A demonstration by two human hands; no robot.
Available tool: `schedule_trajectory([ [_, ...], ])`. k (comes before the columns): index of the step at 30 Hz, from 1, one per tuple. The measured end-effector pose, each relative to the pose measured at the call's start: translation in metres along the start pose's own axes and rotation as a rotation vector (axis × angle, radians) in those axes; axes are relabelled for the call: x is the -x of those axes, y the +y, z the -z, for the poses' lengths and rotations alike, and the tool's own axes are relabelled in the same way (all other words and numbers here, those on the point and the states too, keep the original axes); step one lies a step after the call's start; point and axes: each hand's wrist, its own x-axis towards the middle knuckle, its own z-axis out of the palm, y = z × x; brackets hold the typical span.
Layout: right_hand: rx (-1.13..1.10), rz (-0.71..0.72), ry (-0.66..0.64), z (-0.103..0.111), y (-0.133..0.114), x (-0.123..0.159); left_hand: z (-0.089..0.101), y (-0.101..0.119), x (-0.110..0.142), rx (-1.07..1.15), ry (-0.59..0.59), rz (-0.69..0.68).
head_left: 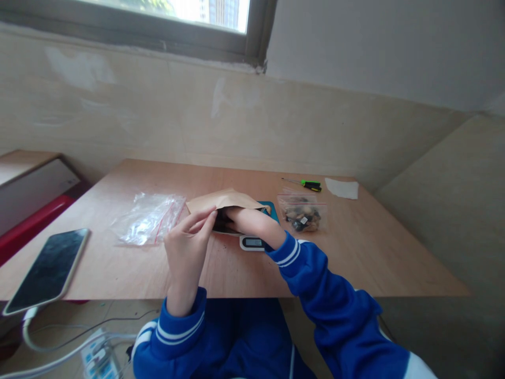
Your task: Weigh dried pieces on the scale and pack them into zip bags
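A brown paper bag (229,198) lies on the table with its mouth facing me. My left hand (191,231) pinches the left side of the bag's opening between thumb and fingers. Into the dark mouth reaches my right hand (252,222); its fingers are hidden inside, so what they hold does not show. Under the bag, and partly covered by it, sits a small digital scale (245,246) with a white front and a grey display, too small to read. A teal surface (272,206) shows behind my right wrist.
To the left lie clear zip bags (145,218) and a phone (47,268) on a charging cable. Clear zip bags holding brown and black pieces (303,217) lie right of the scale. Farther back are screwdrivers (311,184) and a white paper piece (342,189).
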Motion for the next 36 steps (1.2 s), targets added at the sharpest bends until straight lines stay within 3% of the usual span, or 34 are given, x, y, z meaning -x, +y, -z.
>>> schedule_trajectory([
  [4,0.098,0.012,-0.116,0.013,-0.017,0.017,0.002,-0.001,-0.001,0.01,0.009,0.019],
  [7,0.081,0.016,-0.027,0.029,-0.029,0.034,0.004,-0.002,-0.002,0.007,0.01,0.021],
  [9,-0.058,0.029,0.052,0.043,-0.03,0.049,0.005,-0.003,-0.004,0.009,0.019,0.02],
  [12,-0.329,0.005,0.138,0.062,-0.018,0.076,0.009,-0.003,-0.008,0.038,0.066,0.03],
  [15,-0.429,-0.119,0.209,0.068,0.006,0.1,0.013,-0.002,-0.014,0.052,0.123,0.047],
  [20,-0.359,-0.325,0.139,0.04,0.049,0.114,0.016,0.0,-0.017,0.06,0.142,0.052],
  [24,-0.072,-0.291,0.144,0.004,0.07,0.101,0.014,-0.002,-0.014,0.083,0.118,0.048],
  [31,0.47,-0.317,0.246,-0.033,0.078,0.083,0.012,-0.004,-0.012,0.091,0.103,0.044],
  [36,0.48,-0.32,0.252,-0.042,0.078,0.09,0.012,-0.003,-0.011,0.081,0.096,0.048],
])
